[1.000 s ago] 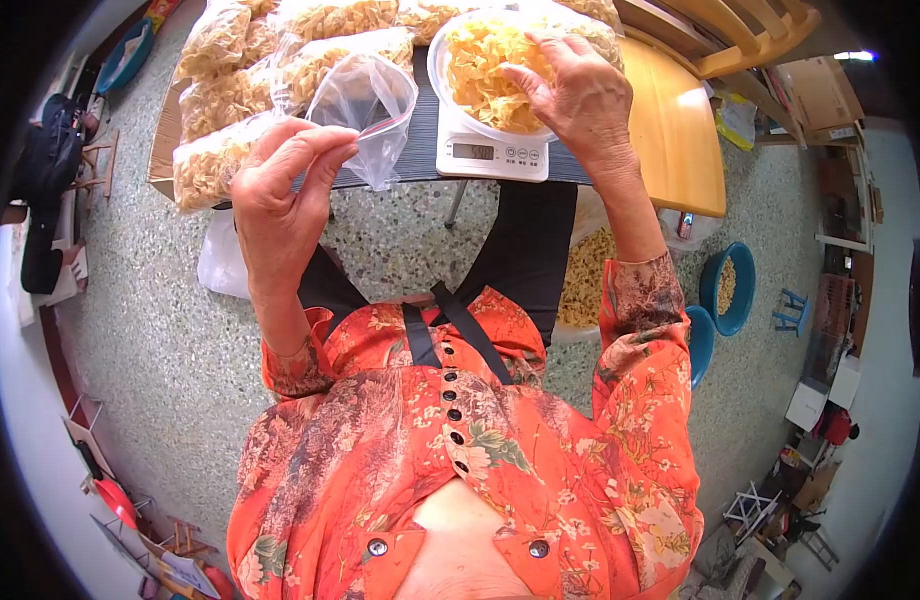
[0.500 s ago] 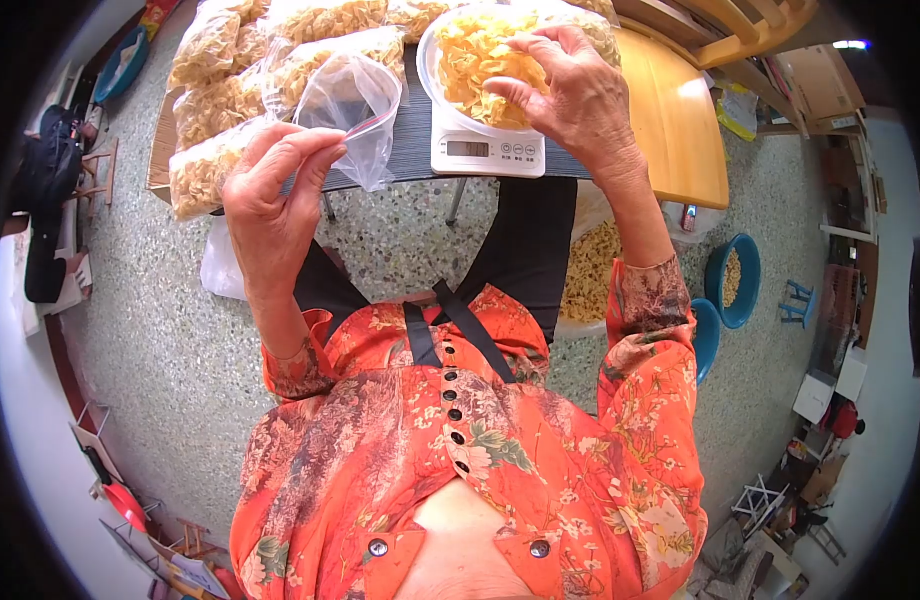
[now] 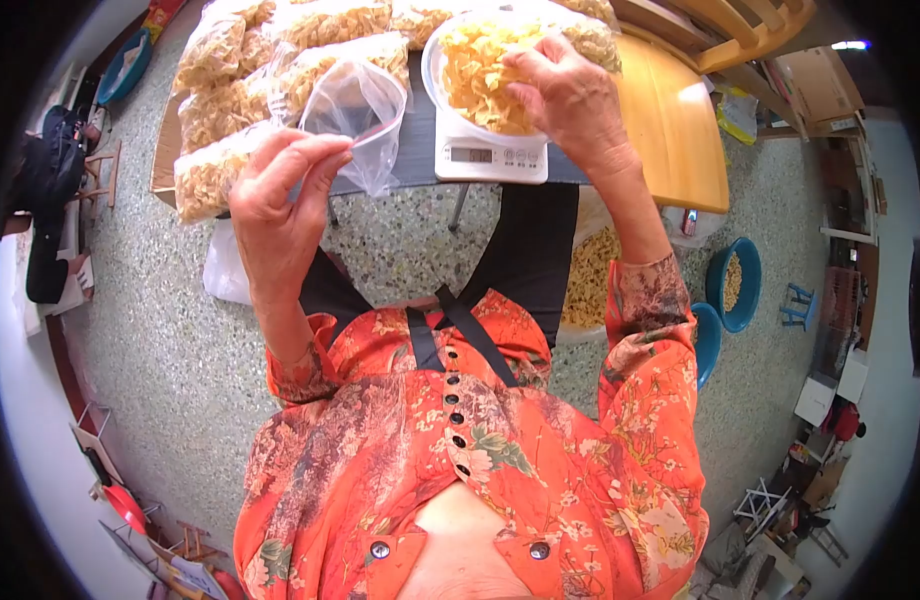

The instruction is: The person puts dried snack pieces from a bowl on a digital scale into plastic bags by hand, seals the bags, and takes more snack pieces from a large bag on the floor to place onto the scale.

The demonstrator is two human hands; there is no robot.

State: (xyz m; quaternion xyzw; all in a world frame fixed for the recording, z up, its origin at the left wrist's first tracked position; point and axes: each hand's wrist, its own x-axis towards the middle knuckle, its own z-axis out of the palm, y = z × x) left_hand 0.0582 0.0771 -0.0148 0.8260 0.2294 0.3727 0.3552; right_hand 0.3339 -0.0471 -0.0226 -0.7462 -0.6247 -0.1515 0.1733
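My left hand (image 3: 285, 195) pinches the rim of a clear plastic bag (image 3: 372, 150), whose mouth gapes open over the table edge. A white bowl (image 3: 432, 75) of pale yellow dried flakes (image 3: 485, 75) sits on a white digital scale (image 3: 492, 160); the digits on its display are too blurred to read. Over the right side of the bowl is my right hand (image 3: 570, 100), thumb and fingertips drawn close together at the flakes. Whether anything is between those fingertips is too small to tell.
Filled clear bags (image 3: 215, 165) of flakes cover the back left of the table (image 3: 410, 172). A wooden chair (image 3: 675, 130) stands at the right. On the floor are an open sack (image 3: 592, 280) of yellowish pieces and blue basins (image 3: 733, 285).
The fingers of my right hand have come closer together over the bowl. My left hand keeps its pinch on the bag, and the whole view has shifted slightly.
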